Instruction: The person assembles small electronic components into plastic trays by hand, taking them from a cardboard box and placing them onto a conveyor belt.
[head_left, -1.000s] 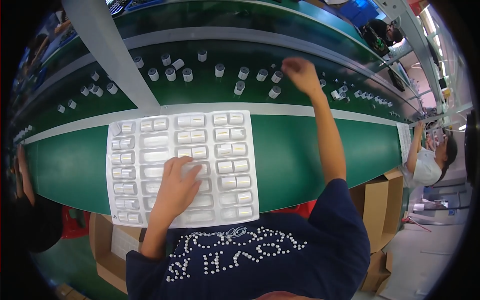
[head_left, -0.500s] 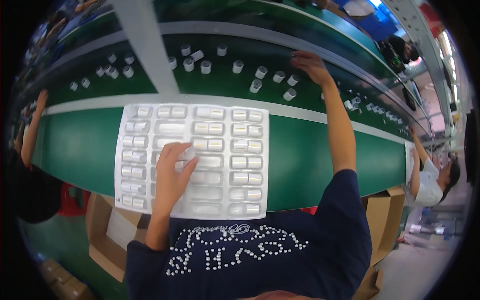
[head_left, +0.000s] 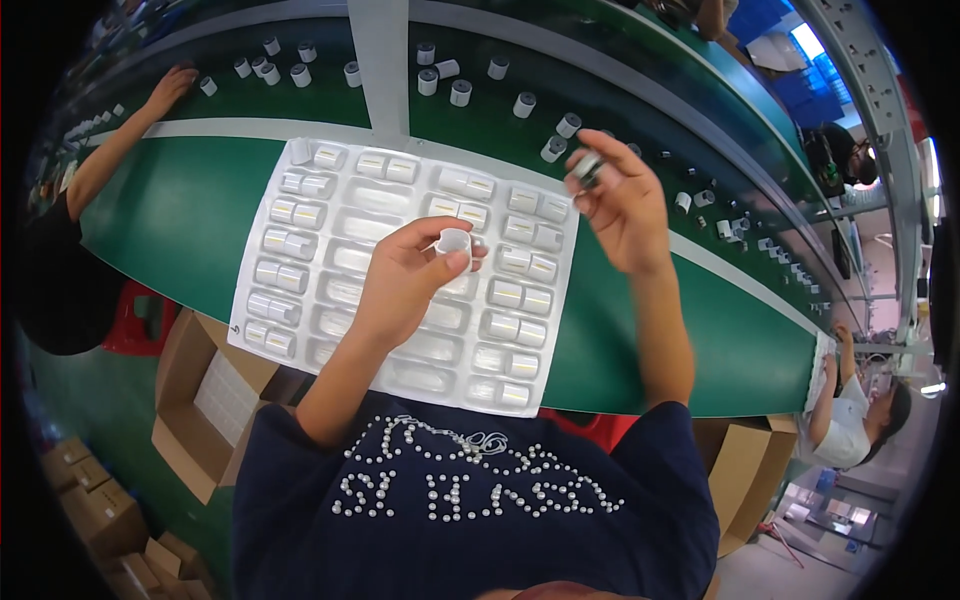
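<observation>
Over the middle of a white blister tray (head_left: 418, 377), my left hand (head_left: 400, 285) is closed around a hollow white cylinder (head_left: 455, 243), its open end facing up. My right hand (head_left: 630, 205) is off the tray's far right corner, beside the conveyor belt. Its fingers pinch a small silver-and-dark cylindrical part (head_left: 588, 170), smeared by motion. Pairs of white cylinders (head_left: 520, 296) lie sideways in the tray's left and right columns and in a few far pockets of the middle columns. Several middle pockets hold nothing; my left hand and forearm hide some.
Beyond the tray runs a green conveyor belt (head_left: 390, 100) bearing several upright white cylinders with dark tops (head_left: 525, 104). A grey post (head_left: 380, 65) rises behind the tray. A co-worker's hand (head_left: 172, 90) is at the belt on the left. Open cardboard boxes (head_left: 205, 400) flank me.
My right hand has come back from the belt toward the tray, now with a small part in it. My left hand has lifted from the tray holding the white cylinder. The view has shifted.
</observation>
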